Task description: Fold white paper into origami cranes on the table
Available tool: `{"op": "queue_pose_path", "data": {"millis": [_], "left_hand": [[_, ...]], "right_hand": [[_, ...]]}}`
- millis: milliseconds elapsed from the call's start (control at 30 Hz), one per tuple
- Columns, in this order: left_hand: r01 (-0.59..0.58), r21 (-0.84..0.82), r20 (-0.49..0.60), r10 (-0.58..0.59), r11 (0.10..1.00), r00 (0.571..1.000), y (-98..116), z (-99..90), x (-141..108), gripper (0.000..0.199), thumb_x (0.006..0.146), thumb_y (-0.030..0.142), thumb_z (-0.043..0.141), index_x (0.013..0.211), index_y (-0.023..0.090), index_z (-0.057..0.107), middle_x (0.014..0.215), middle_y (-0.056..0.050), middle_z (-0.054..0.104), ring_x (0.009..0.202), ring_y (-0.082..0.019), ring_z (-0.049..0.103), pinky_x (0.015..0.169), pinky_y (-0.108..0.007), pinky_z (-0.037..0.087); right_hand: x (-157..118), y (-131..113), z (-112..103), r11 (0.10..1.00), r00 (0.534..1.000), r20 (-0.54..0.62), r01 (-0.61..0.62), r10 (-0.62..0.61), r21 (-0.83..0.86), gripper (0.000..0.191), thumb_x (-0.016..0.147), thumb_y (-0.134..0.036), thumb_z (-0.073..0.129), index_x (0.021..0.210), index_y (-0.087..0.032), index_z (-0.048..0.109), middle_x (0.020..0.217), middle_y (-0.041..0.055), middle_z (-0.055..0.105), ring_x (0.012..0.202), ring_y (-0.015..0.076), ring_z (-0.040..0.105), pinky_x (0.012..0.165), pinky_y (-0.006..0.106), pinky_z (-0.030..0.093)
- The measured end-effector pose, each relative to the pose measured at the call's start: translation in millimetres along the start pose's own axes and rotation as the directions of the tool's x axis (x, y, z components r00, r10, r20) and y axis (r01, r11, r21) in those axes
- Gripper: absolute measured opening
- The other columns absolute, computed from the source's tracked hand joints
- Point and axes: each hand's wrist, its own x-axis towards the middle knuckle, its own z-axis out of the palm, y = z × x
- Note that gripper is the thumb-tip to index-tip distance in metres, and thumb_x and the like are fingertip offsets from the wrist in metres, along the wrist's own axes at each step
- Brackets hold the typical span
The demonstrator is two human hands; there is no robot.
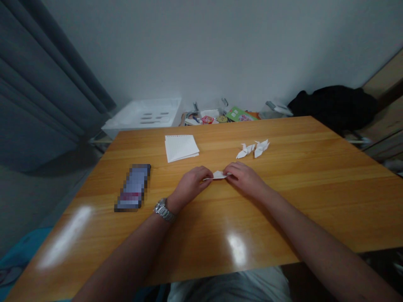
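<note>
A small piece of folded white paper [219, 175] stretches between my two hands over the middle of the wooden table [195, 235]. My left hand [195, 180], below a silver watch, pinches its left end. Its right end is between the fingers of my right hand [242, 176]. Two folded white paper birds [245, 150] [261, 148] stand close together beyond my right hand. Beyond my left hand lies a stack of white paper sheets [181, 147] with a perforated top edge.
A blurred-out phone [134, 187] lies on the table's left side. Behind the table are a white tray [145, 114], a green booklet [241, 114] among small items, and a black cloth heap [335, 107]. A grey curtain [47, 84] hangs at the left.
</note>
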Motion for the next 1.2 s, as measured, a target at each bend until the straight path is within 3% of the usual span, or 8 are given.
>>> {"op": "queue_pose_path", "data": {"millis": [333, 500, 900, 1033, 1200], "left_hand": [[-0.09, 0.087, 0.071, 0.084, 0.992, 0.994, -7.4, 5.0, -1.6, 0.019, 0.095, 0.027, 0.06, 0.109, 0.021, 0.072, 0.11, -0.008, 0.068, 0.102, -0.022, 0.063, 0.093, -0.034, 0.05], [-0.139, 0.122, 0.068, 0.132, 0.983, 0.989, -4.4, 4.6, -1.4, 0.023, 0.097, 0.028, 0.056, 0.108, 0.02, 0.074, 0.12, -0.01, 0.068, 0.109, -0.023, 0.063, 0.097, -0.037, 0.05], [-0.184, 0.117, 0.121, 0.17, 0.976, 0.978, 5.9, 0.4, 0.5, 0.027, 0.1, 0.032, 0.051, 0.104, 0.021, 0.076, 0.109, -0.01, 0.07, 0.101, -0.023, 0.063, 0.092, -0.039, 0.047], [-0.141, 0.101, 0.094, 0.132, 0.985, 0.987, 3.2, 1.0, -0.9, 0.025, 0.095, 0.033, 0.059, 0.116, 0.022, 0.07, 0.113, -0.009, 0.066, 0.103, -0.024, 0.061, 0.094, -0.039, 0.048], [-0.101, 0.13, 0.048, 0.096, 0.986, 0.994, 1.2, 4.1, -2.6, 0.048, 0.09, 0.038, 0.066, 0.134, 0.021, 0.058, 0.132, -0.013, 0.058, 0.121, -0.029, 0.054, 0.106, -0.045, 0.043]], "right_hand": [[-1.5, 0.0, -4.5, 1.0, 0.998, 0.056, -0.011, 0.011, 0.003, 0.012, 0.088, -0.014, 0.064, 0.097, -0.019, 0.071, 0.1, 0.0096, 0.071, 0.095, 0.0237, 0.063, 0.084, 0.036, 0.049], [-3.1, -4.7, -10.0, 1.0, 0.996, 0.087, -0.007, 0.005, 0.03, 0.013, 0.091, -0.026, 0.066, 0.1, -0.02, 0.072, 0.105, 0.0103, 0.072, 0.099, 0.0245, 0.065, 0.087, 0.038, 0.05], [-4.5, -4.7, -7.2, 0.999, 0.995, 0.09, -0.047, 0.045, 0.011, 0.019, 0.09, -0.034, 0.069, 0.102, -0.02, 0.073, 0.111, 0.0108, 0.073, 0.104, 0.0261, 0.067, 0.092, 0.04, 0.051], [-5.3, -2.6, -4.0, 0.997, 0.995, 0.093, -0.04, 0.035, 0.06, 0.023, 0.09, -0.028, 0.067, 0.111, -0.021, 0.072, 0.118, 0.0111, 0.072, 0.109, 0.0257, 0.066, 0.096, 0.042, 0.052], [-5.4, -2.2, 0.2, 0.992, 0.995, 0.093, -0.05, 0.039, 0.117, 0.03, 0.09, -0.02, 0.064, 0.119, -0.023, 0.071, 0.124, 0.0106, 0.071, 0.116, 0.0264, 0.065, 0.101, 0.045, 0.05]]}}
